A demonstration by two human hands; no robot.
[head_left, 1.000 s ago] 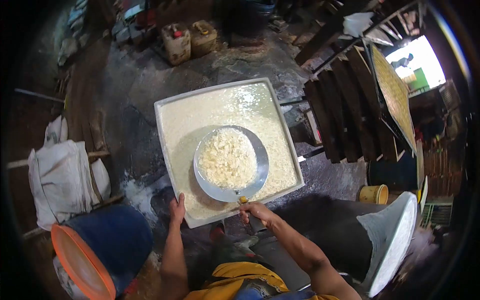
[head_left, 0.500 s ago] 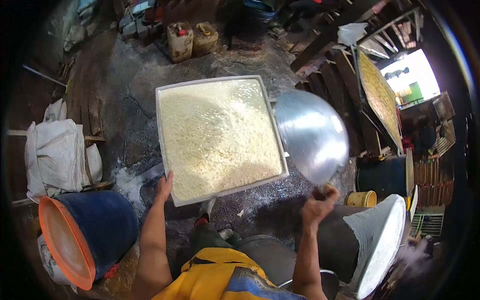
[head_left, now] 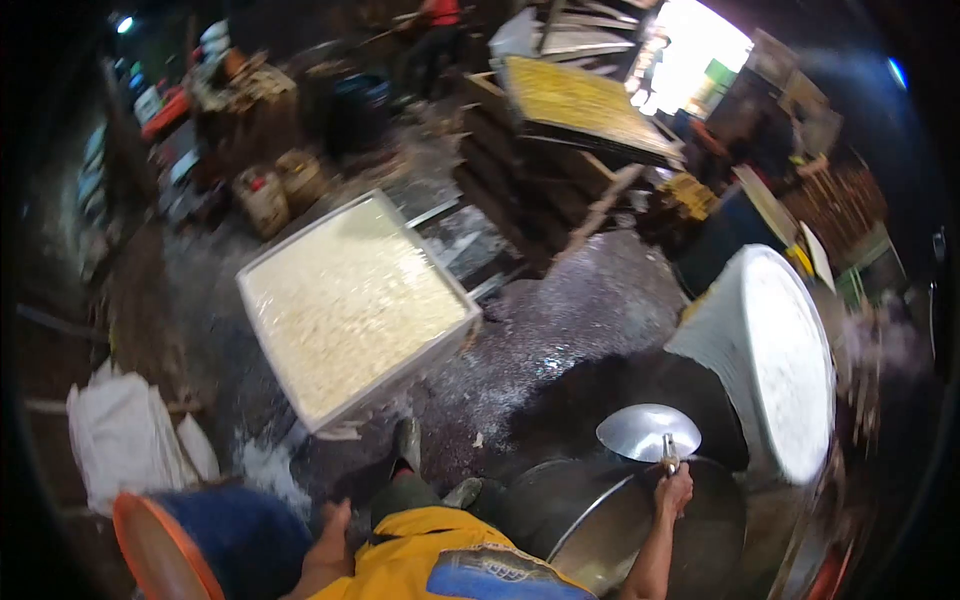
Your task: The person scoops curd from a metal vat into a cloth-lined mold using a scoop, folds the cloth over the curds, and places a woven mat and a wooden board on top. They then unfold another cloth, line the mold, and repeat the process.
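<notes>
My right hand is closed around the short handle of a large metal ladle, its round bowl held beside the rim of a big dark vat. My left hand hangs low near the blue barrel with the orange rim; motion blurs its fingers and I see nothing held in it. Ahead and to the left stands a square, light-framed tray, filled with a wet, whitish, curd-like mass. Neither hand touches the tray.
A tall container with a white cloth over its rim stands at the right. White sacks lie at the left. Grimy jerrycans and a yellow slatted panel are farther back. Someone in a red top is at the far end. The floor looks wet.
The ladle has moved from beside the tray down and back to the vat. My left hand has left the tray's edge and drawn back toward my body. The view has turned right.
</notes>
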